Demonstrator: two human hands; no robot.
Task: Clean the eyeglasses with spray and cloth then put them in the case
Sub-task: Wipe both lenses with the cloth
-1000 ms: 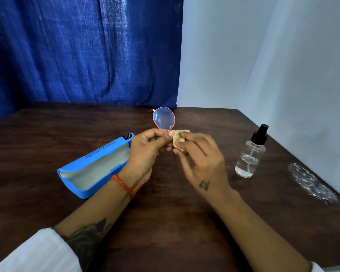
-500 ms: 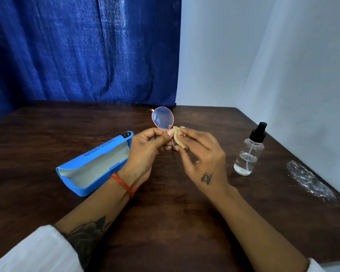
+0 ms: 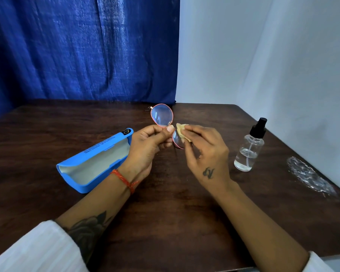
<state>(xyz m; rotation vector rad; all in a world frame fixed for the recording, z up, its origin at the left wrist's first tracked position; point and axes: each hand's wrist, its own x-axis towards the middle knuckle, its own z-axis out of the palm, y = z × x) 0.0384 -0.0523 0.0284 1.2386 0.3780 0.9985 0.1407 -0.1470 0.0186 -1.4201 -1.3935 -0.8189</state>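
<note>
Since a second ago my right hand (image 3: 206,152) has slid the cloth (image 3: 182,130) lower on the lens. My left hand (image 3: 147,146) pinches the glasses (image 3: 162,115); wiping continues, and the case (image 3: 94,163) waits open.

— Any writing you can make out?

— Only on the blue case (image 3: 94,161). A line of dark print runs along its open lid, but it is too small and blurred to read.

— A brand mark?

— There is a small black badge with a pale emblem at the lid's far corner; its letters cannot be told. The spray bottle (image 3: 248,152) carries no legible label.
</note>
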